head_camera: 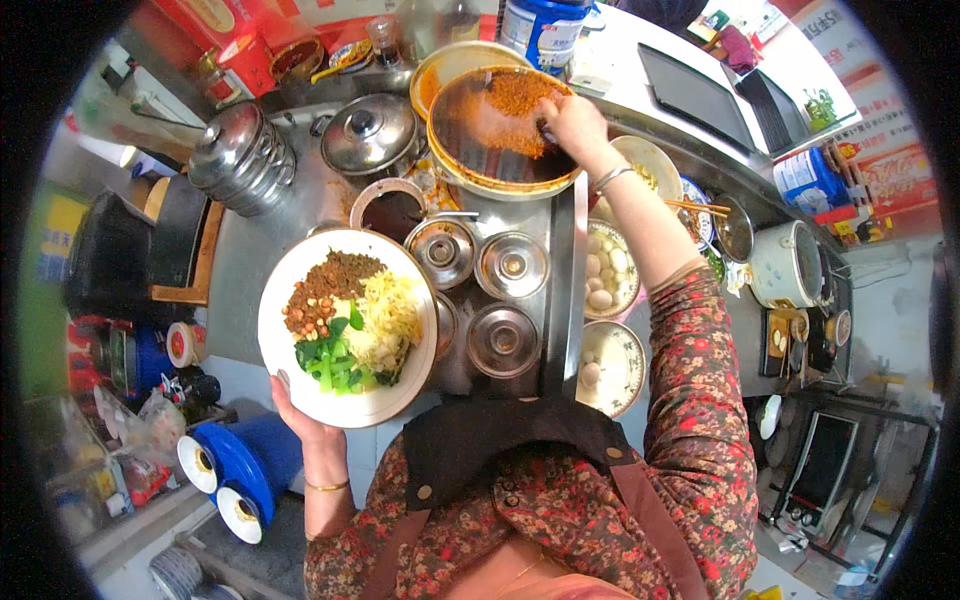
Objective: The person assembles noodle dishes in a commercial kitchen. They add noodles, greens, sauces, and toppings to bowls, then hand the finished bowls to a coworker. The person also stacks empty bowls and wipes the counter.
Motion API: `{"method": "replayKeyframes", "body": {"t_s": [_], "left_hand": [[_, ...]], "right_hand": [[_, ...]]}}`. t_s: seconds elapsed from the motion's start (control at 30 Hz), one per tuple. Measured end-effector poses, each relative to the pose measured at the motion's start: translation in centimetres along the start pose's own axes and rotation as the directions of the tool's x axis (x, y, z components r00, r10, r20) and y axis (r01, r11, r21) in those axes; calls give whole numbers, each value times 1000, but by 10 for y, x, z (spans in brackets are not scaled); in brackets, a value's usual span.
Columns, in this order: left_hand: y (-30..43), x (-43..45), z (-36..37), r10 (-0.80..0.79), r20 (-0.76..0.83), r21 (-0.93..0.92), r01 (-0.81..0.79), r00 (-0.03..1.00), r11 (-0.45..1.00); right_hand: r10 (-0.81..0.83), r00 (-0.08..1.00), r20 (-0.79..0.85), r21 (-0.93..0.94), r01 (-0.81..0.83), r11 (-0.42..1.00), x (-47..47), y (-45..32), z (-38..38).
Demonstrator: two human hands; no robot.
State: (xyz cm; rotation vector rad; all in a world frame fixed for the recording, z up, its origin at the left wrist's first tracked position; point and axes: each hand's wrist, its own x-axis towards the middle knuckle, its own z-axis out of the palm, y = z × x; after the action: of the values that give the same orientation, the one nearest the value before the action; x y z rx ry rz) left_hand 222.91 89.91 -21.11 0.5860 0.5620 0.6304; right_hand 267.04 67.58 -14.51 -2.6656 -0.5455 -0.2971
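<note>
My left hand (304, 416) holds a white plate (274, 330) from below at its near left rim. On the plate lie brown minced topping (339, 279), peanuts (306, 321), pale yellow shreds (390, 307) and chopped green vegetables (337, 364). My right hand (574, 124) is over a large basin of dark red chili oil (465, 146) with orange sediment, its fingers closed around a utensil handle that is mostly hidden. A bowl of dark sauce (390, 214) sits between the plate and the basin.
Lidded steel pots (512, 265) stand near me, with a larger lidded pot (370, 135) and stacked steel containers (244, 159) farther left. At the right are a bowl of eggs (609, 270), another bowl (622, 360), chopsticks (697, 205) and a pale pot (784, 264). Blue stools (255, 450) stand lower left.
</note>
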Motion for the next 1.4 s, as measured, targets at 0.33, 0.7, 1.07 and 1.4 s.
{"method": "replayKeyframes", "body": {"t_s": [0.33,0.7,1.07,1.4], "left_hand": [[-7,-17,46,-31,32,29,30,999,999],[-16,-28,44,-53,33,5,53,998,999],[-28,-23,47,-51,152,-24,55,987,998],[-28,-16,52,-80,131,-11,82,988,997]], "right_hand": [[31,984,176,-16,-29,999,17,-16,-10],[-204,962,178,-162,234,959,-11,-31,-68],[-314,948,-48,-220,297,929,-33,-30,-99],[-453,878,-153,-201,421,884,-48,-41,-133]]}}
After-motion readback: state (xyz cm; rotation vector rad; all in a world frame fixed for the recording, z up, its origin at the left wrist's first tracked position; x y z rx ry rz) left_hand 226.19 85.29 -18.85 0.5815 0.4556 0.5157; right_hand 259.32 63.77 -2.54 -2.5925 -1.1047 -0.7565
